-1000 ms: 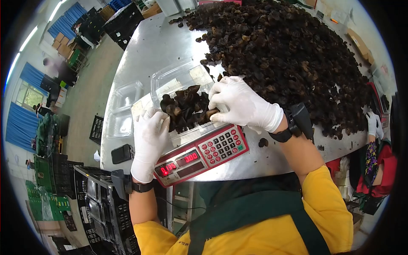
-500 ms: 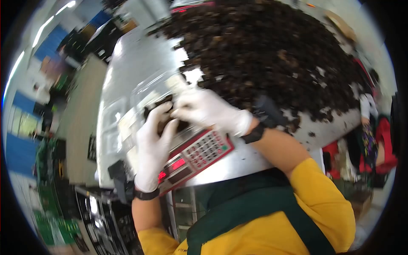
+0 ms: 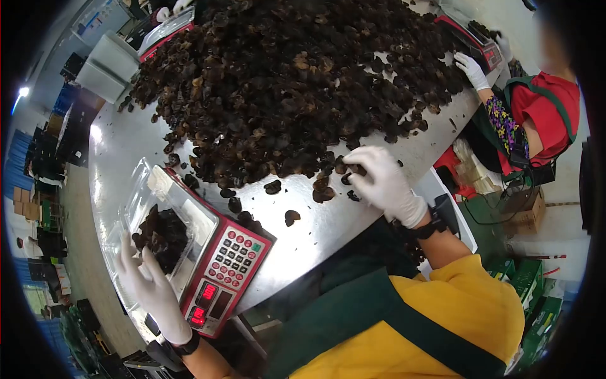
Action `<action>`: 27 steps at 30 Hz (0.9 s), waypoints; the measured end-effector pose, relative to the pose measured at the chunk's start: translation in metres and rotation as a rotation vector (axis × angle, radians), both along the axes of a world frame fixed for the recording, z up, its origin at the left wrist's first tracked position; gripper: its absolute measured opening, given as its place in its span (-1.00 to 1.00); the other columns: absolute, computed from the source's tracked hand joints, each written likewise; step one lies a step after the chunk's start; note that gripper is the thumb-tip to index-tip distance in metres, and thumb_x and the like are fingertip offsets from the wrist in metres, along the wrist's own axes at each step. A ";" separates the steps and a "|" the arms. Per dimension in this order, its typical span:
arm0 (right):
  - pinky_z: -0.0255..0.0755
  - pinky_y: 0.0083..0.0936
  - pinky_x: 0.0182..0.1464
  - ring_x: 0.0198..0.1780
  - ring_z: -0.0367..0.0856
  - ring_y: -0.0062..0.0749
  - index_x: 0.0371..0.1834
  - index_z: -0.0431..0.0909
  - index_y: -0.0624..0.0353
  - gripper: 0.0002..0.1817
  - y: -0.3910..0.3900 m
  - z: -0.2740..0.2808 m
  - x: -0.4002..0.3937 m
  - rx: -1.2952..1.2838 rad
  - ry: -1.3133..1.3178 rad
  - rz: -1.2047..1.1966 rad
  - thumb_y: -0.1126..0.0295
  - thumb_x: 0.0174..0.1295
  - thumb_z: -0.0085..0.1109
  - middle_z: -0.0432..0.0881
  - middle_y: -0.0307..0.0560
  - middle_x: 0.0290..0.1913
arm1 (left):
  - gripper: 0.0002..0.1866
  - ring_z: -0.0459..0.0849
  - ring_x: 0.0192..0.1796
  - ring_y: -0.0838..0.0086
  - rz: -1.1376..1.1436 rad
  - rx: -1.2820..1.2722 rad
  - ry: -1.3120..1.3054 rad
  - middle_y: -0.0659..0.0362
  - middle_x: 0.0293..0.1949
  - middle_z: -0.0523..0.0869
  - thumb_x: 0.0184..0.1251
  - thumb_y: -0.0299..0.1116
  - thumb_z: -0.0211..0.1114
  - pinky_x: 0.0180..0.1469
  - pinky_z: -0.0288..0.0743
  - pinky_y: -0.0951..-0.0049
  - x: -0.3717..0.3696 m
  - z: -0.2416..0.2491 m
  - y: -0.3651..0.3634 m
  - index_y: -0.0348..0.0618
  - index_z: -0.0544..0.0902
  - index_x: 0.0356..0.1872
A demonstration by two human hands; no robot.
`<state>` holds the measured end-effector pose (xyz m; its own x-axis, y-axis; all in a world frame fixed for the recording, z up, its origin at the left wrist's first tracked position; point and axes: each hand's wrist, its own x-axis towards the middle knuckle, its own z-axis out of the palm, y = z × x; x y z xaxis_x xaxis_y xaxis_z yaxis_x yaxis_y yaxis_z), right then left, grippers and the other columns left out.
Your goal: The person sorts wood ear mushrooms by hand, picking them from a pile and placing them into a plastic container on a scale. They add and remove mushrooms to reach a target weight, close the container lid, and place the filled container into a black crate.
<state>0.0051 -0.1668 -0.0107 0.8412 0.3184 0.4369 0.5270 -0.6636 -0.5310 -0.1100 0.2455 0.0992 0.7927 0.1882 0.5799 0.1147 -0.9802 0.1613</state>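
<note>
A clear plastic tray [image 3: 197,222] with a clump of dark wood ear mushrooms [image 3: 165,237] in it sits on a red-and-silver digital scale [image 3: 235,256] with lit red digits. My left hand [image 3: 151,290], in a white glove, is at the tray's near left side, fingers apart and fingertips by the mushrooms. My right hand [image 3: 386,189], also gloved, is at the near edge of a large heap of wood ear mushrooms [image 3: 271,88]. Its thumb and fingers curl round a dark mushroom piece [image 3: 357,170], partly hidden by the glove. Several loose pieces lie between the hands.
At the right, a co-worker's gloved hand [image 3: 472,68] reaches to the heap beside another scale [image 3: 470,41]. A further scale [image 3: 167,31] and gloved hands are at the far left. White bins [image 3: 108,66] stand beyond the metal table [image 3: 113,151]; a white bin [image 3: 464,221] is below my right arm.
My right hand has left the tray and moved right to the heap's edge. My left hand has opened and stays by the tray. The view has turned right.
</note>
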 end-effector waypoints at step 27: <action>0.50 -0.34 0.16 0.11 0.56 -0.17 -0.12 0.71 0.09 -0.77 0.016 -0.034 0.047 -0.057 0.133 0.207 0.52 0.13 0.33 0.62 -0.12 0.09 | -0.72 0.62 -0.05 0.12 -0.589 -0.107 0.353 0.05 0.01 0.62 0.18 -0.50 0.38 -0.07 0.54 0.19 0.075 -0.131 -0.215 -0.14 0.65 -0.06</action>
<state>0.0521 -0.1513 -0.0449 0.8044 0.5108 0.3034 0.5828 -0.5793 -0.5698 -0.0355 0.0304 -0.0319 0.9181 -0.2895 0.2708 -0.3681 -0.8763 0.3110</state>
